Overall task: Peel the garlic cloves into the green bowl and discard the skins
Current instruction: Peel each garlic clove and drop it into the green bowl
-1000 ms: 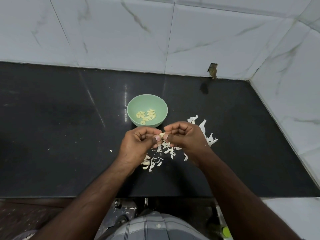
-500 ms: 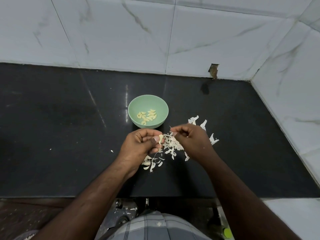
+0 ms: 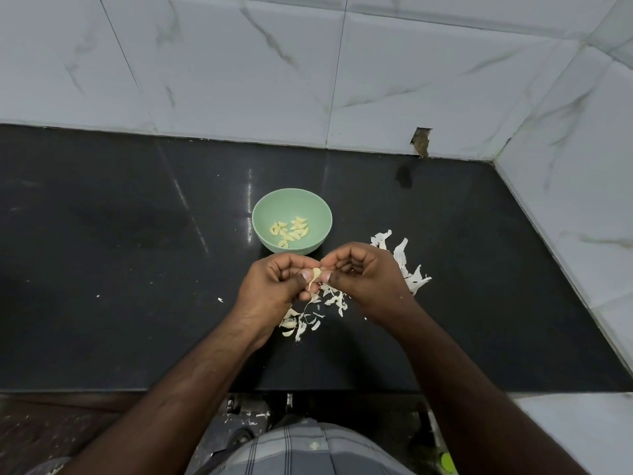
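Both forearms reach forward over the black counter point(image 3: 102, 269). The left hand point(image 3: 274, 286) and right hand point(image 3: 363, 275) meet thumb to thumb, fingers curled, pinching one garlic clove point(image 3: 315, 274) between them. Half a second ago the right hand had drawn away to the right; it has closed back in. Skins point(image 3: 329, 299) lie beneath the hands. Just beyond the knuckles sits the green bowl point(image 3: 270, 207) holding peeled cloves point(image 3: 291, 229).

- No readable text, label, brand, number or sign anywhere in view.
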